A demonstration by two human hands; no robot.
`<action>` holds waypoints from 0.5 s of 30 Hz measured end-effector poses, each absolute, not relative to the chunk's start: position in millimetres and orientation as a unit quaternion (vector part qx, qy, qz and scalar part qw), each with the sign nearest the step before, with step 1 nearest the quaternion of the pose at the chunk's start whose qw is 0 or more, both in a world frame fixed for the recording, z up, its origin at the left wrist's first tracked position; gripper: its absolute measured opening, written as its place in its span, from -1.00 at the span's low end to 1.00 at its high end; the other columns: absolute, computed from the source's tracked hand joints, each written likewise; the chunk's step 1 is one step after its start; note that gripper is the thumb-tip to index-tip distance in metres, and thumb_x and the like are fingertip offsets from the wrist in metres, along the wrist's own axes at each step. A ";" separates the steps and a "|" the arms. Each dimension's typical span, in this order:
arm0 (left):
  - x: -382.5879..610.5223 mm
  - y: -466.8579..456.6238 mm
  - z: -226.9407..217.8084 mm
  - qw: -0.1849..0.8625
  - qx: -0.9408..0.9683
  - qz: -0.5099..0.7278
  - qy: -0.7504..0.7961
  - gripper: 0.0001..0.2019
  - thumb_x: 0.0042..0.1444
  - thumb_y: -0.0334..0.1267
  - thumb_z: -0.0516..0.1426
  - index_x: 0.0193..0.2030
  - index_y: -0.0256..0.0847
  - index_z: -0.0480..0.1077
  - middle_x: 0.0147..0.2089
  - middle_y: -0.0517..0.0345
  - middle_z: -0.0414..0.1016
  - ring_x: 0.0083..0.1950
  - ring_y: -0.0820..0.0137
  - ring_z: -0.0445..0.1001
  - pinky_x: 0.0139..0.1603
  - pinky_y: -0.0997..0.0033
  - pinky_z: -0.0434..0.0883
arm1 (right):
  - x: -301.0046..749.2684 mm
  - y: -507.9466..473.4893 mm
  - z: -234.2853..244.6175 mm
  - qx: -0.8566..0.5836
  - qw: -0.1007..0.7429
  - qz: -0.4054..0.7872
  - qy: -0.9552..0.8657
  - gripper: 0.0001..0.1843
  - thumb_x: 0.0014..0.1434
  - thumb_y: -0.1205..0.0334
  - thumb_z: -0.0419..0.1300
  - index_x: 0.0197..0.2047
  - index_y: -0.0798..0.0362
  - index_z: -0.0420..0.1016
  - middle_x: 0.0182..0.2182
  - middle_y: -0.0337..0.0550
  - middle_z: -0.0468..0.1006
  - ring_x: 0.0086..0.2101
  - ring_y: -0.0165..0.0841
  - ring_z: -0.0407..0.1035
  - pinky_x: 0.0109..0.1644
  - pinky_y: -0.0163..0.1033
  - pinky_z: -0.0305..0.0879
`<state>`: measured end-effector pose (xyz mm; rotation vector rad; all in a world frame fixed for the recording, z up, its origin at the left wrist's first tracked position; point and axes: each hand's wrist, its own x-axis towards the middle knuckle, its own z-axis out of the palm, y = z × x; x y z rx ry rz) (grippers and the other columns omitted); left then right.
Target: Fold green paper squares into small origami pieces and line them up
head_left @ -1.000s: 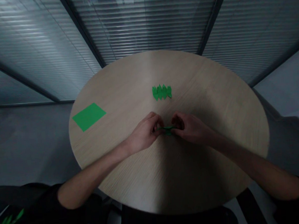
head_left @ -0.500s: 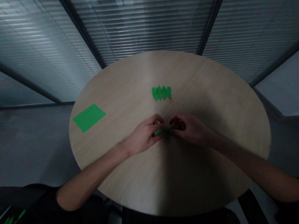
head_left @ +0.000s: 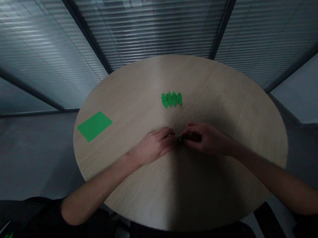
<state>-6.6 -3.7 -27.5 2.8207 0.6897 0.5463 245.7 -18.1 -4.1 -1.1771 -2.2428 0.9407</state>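
Note:
Between my fingertips, near the middle of the table, is a small piece of green paper (head_left: pixel 179 138), mostly hidden by the fingers. My left hand (head_left: pixel 159 144) is closed on its left side, fingers pressed together. On the other side my right hand (head_left: pixel 203 137) pinches it between thumb and fingers. Beyond the hands lies a green folded paper piece (head_left: pixel 172 99) with several pointed segments in a row. A flat green sheet of paper (head_left: pixel 95 126) rests toward the left edge of the table.
The round wooden table (head_left: pixel 135 84) has a curved edge on all sides. Glass panels with blinds (head_left: pixel 158 25) stand close behind it. A dark shadow falls across the table under my right arm.
My left fingers have closed further over the green paper, so less of it shows. My right hand has shifted slightly right. The other papers lie as before.

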 end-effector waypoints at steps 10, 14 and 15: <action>0.0 -11.3 -15.6 0.181 0.905 0.241 0.300 -0.77 0.44 -0.17 0.10 -0.01 -0.23 0.53 -0.05 -0.02 0.58 -0.19 0.34 0.57 -0.19 0.36 0.52 | 240.6 -23.9 -7.8 -0.462 0.276 0.330 -0.775 -0.94 0.19 0.32 0.26 -0.33 0.07 0.56 -0.38 -0.24 0.50 -0.43 -0.43 0.33 -0.30 -0.28 0.24; 4.6 -12.7 -8.6 0.298 0.844 0.293 0.337 -0.83 0.30 -0.17 0.27 -0.10 -0.23 0.53 -0.17 0.09 0.56 -0.31 0.44 0.50 -0.35 0.48 0.44 | 240.2 -23.3 -7.1 -0.499 0.284 0.443 -0.689 -0.80 0.18 0.11 0.30 -0.36 0.07 0.55 -0.51 -0.28 0.42 -0.49 -0.42 0.27 -0.43 -0.28 0.12; 5.7 -12.6 -7.5 0.331 0.825 0.298 0.348 -0.83 0.27 -0.19 0.28 -0.11 -0.24 0.53 -0.19 0.10 0.56 -0.32 0.44 0.50 -0.38 0.50 0.42 | 240.0 -23.2 -6.9 -0.504 0.282 0.467 -0.670 -0.77 0.17 0.06 0.31 -0.35 0.06 0.56 -0.52 -0.28 0.42 -0.50 -0.42 0.26 -0.44 -0.28 0.10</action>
